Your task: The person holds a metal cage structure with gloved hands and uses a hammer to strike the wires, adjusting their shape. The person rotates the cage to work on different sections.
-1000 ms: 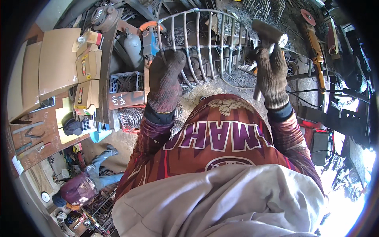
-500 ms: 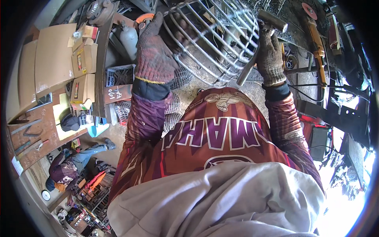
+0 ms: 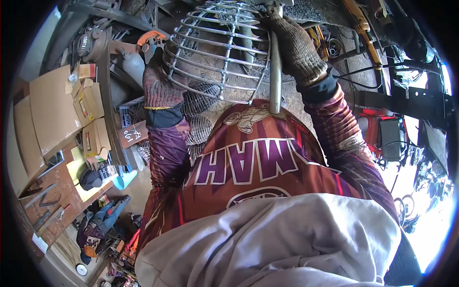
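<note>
A rounded cage of shiny metal wire [image 3: 224, 71] is held up in front of my chest, at the top of the view. My gloved left hand [image 3: 161, 85] grips its left side, the fingers partly hidden behind the bars. At the cage's right side my gloved right hand [image 3: 297, 48] is closed around a hammer [image 3: 275, 76]. The metal handle points down toward my shirt, and the head is partly cut off by the upper edge. The handle lies close along the cage's right side; whether they touch I cannot tell.
Several wire cages [image 3: 198, 129] lie on the floor below my left hand. A grey gas cylinder [image 3: 134, 66] and cardboard boxes [image 3: 52, 112] stand to the left. An orange-yellow power tool [image 3: 358, 21] and dark cables are at right. Another person [image 3: 93, 232] is at lower left.
The cage has shifted left and turned, its bars now running more level. My right hand and the hammer have moved left and up, the handle now nearly upright. My left hand still grips the cage.
</note>
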{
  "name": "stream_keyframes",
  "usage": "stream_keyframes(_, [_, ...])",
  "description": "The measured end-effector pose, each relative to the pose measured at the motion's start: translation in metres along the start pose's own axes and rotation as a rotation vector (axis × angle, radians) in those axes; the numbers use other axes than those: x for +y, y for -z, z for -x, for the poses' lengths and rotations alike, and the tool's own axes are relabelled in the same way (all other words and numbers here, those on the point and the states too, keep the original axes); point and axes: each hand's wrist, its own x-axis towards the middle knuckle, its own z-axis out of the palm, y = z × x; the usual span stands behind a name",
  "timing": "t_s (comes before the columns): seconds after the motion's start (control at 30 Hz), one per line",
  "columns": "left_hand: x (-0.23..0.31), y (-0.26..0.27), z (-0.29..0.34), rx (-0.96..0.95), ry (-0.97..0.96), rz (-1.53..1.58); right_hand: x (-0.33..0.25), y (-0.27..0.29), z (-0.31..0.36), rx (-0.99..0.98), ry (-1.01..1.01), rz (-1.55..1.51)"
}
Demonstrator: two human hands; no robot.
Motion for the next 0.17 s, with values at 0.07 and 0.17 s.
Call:
stream_keyframes(0.07, [-0.0028,0.0043,-0.0009,-0.031,0.05,0.217,-0.0077,0.0017,0.0019,-0.037,0.037,0.191])
stream_keyframes(0.17, [-0.0035,0.0098,-0.0007,-0.013,0.004,0.199,-0.0137,0.0011,0.004,-0.056,0.051,0.262])
